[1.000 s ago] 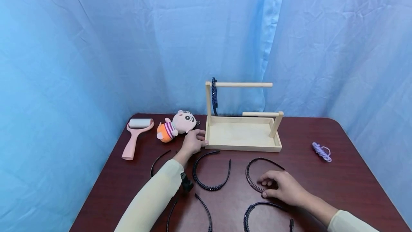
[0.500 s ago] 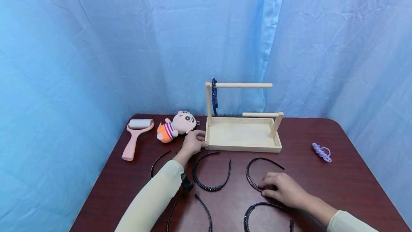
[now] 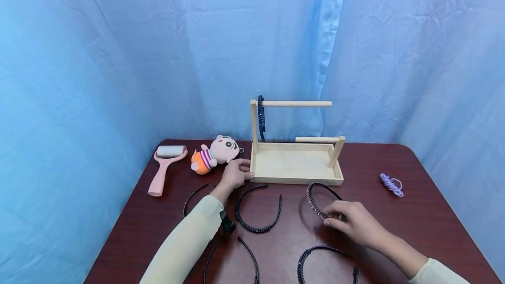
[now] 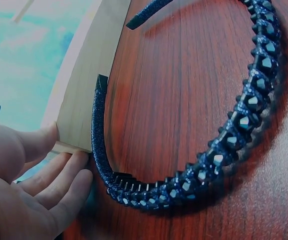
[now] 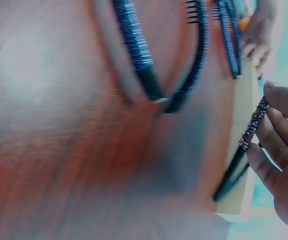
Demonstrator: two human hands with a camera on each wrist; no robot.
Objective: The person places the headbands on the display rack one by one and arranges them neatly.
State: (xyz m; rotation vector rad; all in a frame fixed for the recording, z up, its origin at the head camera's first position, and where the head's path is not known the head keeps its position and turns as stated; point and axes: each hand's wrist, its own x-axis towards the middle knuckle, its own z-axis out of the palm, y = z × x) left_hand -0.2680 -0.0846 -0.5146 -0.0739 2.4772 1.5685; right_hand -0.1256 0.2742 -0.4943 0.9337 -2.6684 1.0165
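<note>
My right hand (image 3: 357,222) pinches a dark beaded headband (image 3: 312,199) between thumb and fingers, tilted and lifted off the table. In the right wrist view, the headband (image 5: 253,122) shows its beaded part at my fingertips and a dark end pointing away. My left hand (image 3: 233,173) holds the left front corner of a wooden headband stand (image 3: 297,181); the left wrist view has the thumb and fingers at its corner (image 4: 76,117). A dark blue headband hangs at the left end of the stand's upper bar (image 3: 296,104).
Several more headbands lie on the red-brown table (image 3: 284,253), one (image 3: 256,230) in front of the stand and another (image 3: 301,266) nearer. A plush toy (image 3: 215,154) and a pink lint roller (image 3: 159,176) lie left. Purple cord (image 3: 391,185) is at right. A blue curtain (image 3: 221,56) hangs behind.
My right hand has taken hold of the beaded headband and raised it from the table, tilting it up. My left hand has stayed at the stand's corner.
</note>
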